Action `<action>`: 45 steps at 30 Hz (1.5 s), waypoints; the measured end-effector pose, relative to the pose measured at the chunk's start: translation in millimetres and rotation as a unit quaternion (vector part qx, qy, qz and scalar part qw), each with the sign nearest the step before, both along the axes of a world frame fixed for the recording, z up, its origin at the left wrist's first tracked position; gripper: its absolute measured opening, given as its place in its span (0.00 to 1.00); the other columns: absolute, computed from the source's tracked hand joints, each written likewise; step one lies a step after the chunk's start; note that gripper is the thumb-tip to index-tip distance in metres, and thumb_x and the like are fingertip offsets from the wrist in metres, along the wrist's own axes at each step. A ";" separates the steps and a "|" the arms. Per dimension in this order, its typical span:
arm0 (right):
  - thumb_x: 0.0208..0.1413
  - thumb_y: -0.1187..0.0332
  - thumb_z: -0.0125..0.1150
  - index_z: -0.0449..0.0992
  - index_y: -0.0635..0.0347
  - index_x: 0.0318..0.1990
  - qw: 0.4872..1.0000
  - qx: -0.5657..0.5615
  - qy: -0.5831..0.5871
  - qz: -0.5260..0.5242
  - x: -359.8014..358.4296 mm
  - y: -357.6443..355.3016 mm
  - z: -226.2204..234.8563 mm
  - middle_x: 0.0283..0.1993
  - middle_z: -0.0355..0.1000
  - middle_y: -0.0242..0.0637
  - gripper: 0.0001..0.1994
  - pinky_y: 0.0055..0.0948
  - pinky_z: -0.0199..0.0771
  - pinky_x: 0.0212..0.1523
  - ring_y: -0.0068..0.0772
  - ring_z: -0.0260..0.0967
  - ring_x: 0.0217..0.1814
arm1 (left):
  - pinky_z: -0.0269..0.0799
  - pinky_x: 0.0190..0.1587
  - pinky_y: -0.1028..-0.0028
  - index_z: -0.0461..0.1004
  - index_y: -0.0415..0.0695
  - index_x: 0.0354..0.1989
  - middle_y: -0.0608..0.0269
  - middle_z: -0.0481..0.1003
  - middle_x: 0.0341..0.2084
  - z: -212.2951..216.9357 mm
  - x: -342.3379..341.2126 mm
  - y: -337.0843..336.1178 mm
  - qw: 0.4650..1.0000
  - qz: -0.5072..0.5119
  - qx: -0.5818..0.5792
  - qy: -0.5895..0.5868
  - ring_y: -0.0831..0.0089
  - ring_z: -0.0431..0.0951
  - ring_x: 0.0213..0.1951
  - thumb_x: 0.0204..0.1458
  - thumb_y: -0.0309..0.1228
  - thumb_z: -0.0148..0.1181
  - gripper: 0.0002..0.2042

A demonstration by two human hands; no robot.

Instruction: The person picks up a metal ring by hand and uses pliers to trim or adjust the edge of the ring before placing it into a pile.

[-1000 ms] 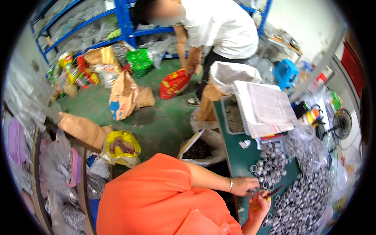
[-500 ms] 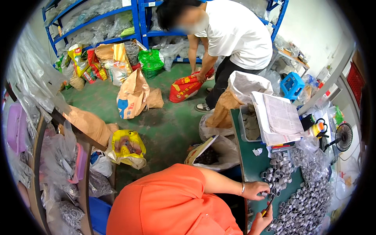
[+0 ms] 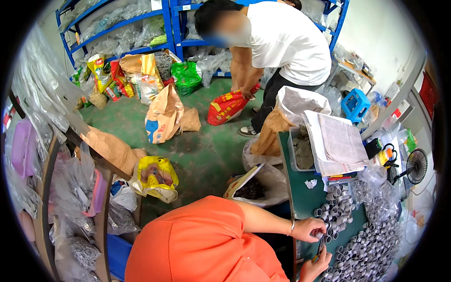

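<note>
My left hand [image 3: 306,229], with a thin bracelet on the wrist, rests on the green table [image 3: 305,199] and pinches a short grey metal tube [image 3: 320,234] at the edge of a pile of several such tubes [image 3: 339,207]. Just below it, my right hand [image 3: 314,269] grips a thin dark-and-yellow tool [image 3: 320,249] that points up toward the left hand. More grey tubes [image 3: 376,249] cover the table to the right. My orange shirt [image 3: 202,244] fills the lower middle of the view.
A person in a white shirt [image 3: 286,42] bends over a red bag [image 3: 227,107] on the green floor. Brown sacks [image 3: 164,115], a yellow bag [image 3: 155,176], blue shelving [image 3: 141,28], a stack of papers [image 3: 336,143], a small fan [image 3: 416,167] and a blue stool [image 3: 354,103] stand around.
The view has swung so the shelves and the person in white sit lower and closer. That person still bends at the red bag. My hands stay at the tubes, the right one slightly lower.
</note>
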State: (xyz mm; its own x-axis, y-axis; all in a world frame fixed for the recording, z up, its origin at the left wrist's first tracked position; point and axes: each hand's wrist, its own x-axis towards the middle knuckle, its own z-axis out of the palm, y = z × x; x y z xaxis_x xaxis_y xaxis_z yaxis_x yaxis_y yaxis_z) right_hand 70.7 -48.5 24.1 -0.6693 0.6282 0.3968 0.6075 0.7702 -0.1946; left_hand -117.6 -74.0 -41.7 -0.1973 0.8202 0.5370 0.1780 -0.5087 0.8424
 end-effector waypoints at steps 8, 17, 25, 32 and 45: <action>0.33 0.73 0.55 0.75 0.51 0.48 0.997 0.067 -0.043 -0.008 -7.5 0.4 -0.9 0.29 0.65 0.47 0.26 0.50 0.66 0.27 0.55 0.64 0.27 | 0.72 0.29 0.77 0.71 0.37 0.35 0.61 0.70 0.31 -3.3 -2.9 3.9 1.000 -0.016 -0.010 -0.006 0.74 0.74 0.26 0.39 0.24 0.64 0.14; 0.34 0.71 0.55 0.77 0.49 0.47 0.991 0.118 -0.055 -0.036 -12.1 -5.0 -6.3 0.28 0.65 0.44 0.24 0.49 0.63 0.26 0.52 0.64 0.26 | 0.69 0.26 0.77 0.71 0.37 0.33 0.62 0.69 0.29 -5.3 -2.6 5.4 1.000 0.002 0.020 -0.010 0.75 0.73 0.24 0.36 0.24 0.65 0.14; 0.40 0.69 0.57 0.76 0.48 0.48 0.987 0.139 -0.051 -0.058 -17.0 -8.1 -1.3 0.28 0.65 0.43 0.22 0.45 0.62 0.26 0.49 0.64 0.26 | 0.70 0.29 0.79 0.74 0.38 0.34 0.66 0.72 0.27 0.1 -7.5 5.7 0.987 -0.082 -0.100 -0.097 0.82 0.72 0.26 0.38 0.27 0.68 0.14; 0.31 0.87 0.46 0.68 0.65 0.54 0.998 -0.042 0.044 -0.007 -18.1 4.8 -17.0 0.38 0.60 0.48 0.32 0.42 0.62 0.43 0.53 0.60 0.41 | 0.72 0.32 0.79 0.74 0.38 0.36 0.68 0.73 0.27 -9.1 -13.8 9.5 0.988 -0.056 -0.112 -0.090 0.83 0.73 0.28 0.39 0.28 0.70 0.15; 0.34 0.84 0.50 0.73 0.63 0.48 0.997 -0.076 -0.005 -0.021 -7.5 4.9 -15.7 0.32 0.63 0.48 0.26 0.45 0.63 0.34 0.56 0.63 0.34 | 0.72 0.29 0.79 0.74 0.38 0.33 0.65 0.72 0.27 0.4 -12.6 5.0 0.995 -0.051 -0.088 -0.017 0.80 0.74 0.26 0.39 0.29 0.68 0.13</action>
